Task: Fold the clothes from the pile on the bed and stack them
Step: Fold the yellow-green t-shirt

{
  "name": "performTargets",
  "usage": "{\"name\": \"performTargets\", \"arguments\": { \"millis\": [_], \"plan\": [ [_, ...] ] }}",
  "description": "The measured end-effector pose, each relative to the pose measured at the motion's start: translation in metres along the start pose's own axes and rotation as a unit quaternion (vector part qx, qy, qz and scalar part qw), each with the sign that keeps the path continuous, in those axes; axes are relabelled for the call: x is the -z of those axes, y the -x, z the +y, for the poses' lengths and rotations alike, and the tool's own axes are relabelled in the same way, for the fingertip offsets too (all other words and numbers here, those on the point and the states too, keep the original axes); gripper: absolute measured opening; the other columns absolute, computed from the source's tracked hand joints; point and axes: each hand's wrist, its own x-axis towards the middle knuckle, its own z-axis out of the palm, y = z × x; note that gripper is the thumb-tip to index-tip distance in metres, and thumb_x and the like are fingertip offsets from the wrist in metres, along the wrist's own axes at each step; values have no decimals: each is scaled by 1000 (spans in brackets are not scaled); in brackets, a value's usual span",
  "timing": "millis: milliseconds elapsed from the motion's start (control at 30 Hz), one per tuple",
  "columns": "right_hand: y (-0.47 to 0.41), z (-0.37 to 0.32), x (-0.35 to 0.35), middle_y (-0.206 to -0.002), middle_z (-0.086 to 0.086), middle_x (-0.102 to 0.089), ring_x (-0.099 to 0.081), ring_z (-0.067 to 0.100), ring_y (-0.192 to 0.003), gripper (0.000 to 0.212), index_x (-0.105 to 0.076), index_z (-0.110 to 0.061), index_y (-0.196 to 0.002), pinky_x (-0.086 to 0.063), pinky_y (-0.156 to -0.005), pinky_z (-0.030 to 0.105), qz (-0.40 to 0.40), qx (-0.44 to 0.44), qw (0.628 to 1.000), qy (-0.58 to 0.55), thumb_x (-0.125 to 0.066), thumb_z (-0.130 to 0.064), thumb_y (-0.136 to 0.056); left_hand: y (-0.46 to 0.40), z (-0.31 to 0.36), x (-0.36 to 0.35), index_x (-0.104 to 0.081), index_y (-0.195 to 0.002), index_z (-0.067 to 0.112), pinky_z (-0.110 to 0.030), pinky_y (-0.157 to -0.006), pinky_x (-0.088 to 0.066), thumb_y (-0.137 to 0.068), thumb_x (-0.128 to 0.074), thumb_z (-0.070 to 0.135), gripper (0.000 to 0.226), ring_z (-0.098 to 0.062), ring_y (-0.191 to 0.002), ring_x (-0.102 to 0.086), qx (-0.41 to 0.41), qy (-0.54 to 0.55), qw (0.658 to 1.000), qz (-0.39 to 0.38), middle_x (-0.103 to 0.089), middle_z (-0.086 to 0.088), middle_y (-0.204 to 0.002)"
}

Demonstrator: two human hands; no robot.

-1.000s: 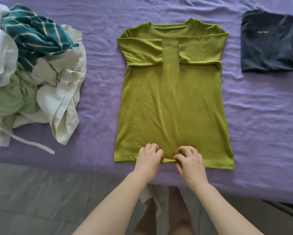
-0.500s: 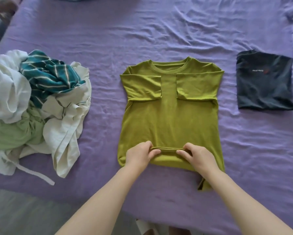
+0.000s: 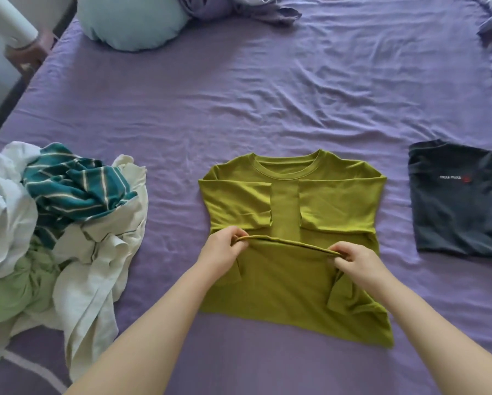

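since a moment ago both hands have carried the hem up the olive shirt (image 3: 290, 292) toward its sleeves. pile of clothes (image 3: 54, 223) lies left; left hand (image 3: 224, 249) and right hand (image 3: 355, 259) pinch the hem, collar pointing away; folded dark shirt (image 3: 461, 212) lies right on the bed (image 3: 267, 95).

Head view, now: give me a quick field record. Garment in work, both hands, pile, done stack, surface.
garment: olive green t-shirt, flat on bed, sleeves folded in, hem raised toward the collar
left hand: left hand pinches the hem near its left end
right hand: right hand pinches the hem near its right end
pile: unfolded clothes pile, left of the shirt, apart from it
done stack: folded dark navy shirt, right of the green one, apart from it
surface: purple bedsheet, wrinkled
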Motion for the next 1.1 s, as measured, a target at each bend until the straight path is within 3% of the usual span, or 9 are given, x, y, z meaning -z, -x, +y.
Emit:
{"name": "performTargets", "arguments": {
  "millis": [67,167,367,533,667,767,933,1033,1100],
  "plan": [
    [-9,-9,4,-74,-1,-62,-54,18,-74,7,-65,-20,-80,-39,-67,28,3,-1,998,-66,-65,-18,-87,-14,4,2,-64,-94,25,-21,-64,-36,-89,-64,32,9,-9,-78,-53,-2,15,1000,-7,-57,12,-79],
    [-22,-22,13,-76,6,-62,-53,22,-74,13,-65,-12,-84,-34,-64,27,49,5,995,-89,-63,-24,-89,-35,9,8,-63,-96,24,-25,-72,-42,-92,-59,35,13,-9,-84,-55,-19,28,999,11,-60,13,-84],
    [-54,-40,41,-67,7,-60,-53,24,-70,31,-60,-12,-71,-34,-59,25,141,-38,988,-47,-66,-40,-84,-88,22,34,-61,-97,22,-35,-75,-47,-96,-50,37,18,-17,-87,-59,-91,-41,995,6,-67,6,-89],
    [-101,-69,74,-72,0,-63,-55,15,-72,24,-64,-17,-72,-38,-63,20,153,-45,984,-75,-68,-38,-83,-141,45,59,-63,-94,19,-30,-70,-41,-95,-53,35,18,-18,-88,-59,-112,-52,992,13,-64,6,-86],
    [-152,-84,80,-89,0,-65,-55,16,-83,15,-65,-16,-94,-35,-69,25,169,-51,982,-65,-65,-30,-87,-181,56,59,-59,-115,21,-33,-79,-42,-94,-54,35,26,-21,-107,-55,-77,-96,992,42,-62,0,-113],
    [-173,-76,64,-112,7,-64,-58,21,-103,35,-59,-13,-119,-41,-88,28,137,-71,987,-38,-66,-25,-87,-187,54,41,-54,-128,21,-39,-96,-38,-90,-59,26,38,-26,-118,-45,-104,-196,972,72,-52,-3,-125],
    [-156,-46,29,-141,2,-46,-43,21,-127,76,-38,-16,-142,-35,-107,41,156,6,986,62,-75,-30,-78,-162,51,-11,-73,-96,11,-35,-68,-55,-59,-76,-6,41,-30,-85,-66,-320,-161,930,79,-68,-8,-93],
    [-137,-25,21,-146,3,-40,-39,22,-132,90,-31,-16,-146,-31,-108,41,166,32,980,103,-81,-25,-71,-150,51,-42,-73,-101,20,-38,-85,-54,-58,-80,5,46,-25,-104,-65,-334,-200,921,22,-69,-6,-110],
    [-132,-16,22,-141,6,-47,-43,25,-128,86,-33,-14,-145,-34,-104,41,176,19,978,109,-79,-15,-72,-148,55,-54,-62,-123,25,-47,-108,-36,-77,-70,18,47,-27,-130,-47,-314,-231,921,-15,-54,-8,-137]
  ]
}}
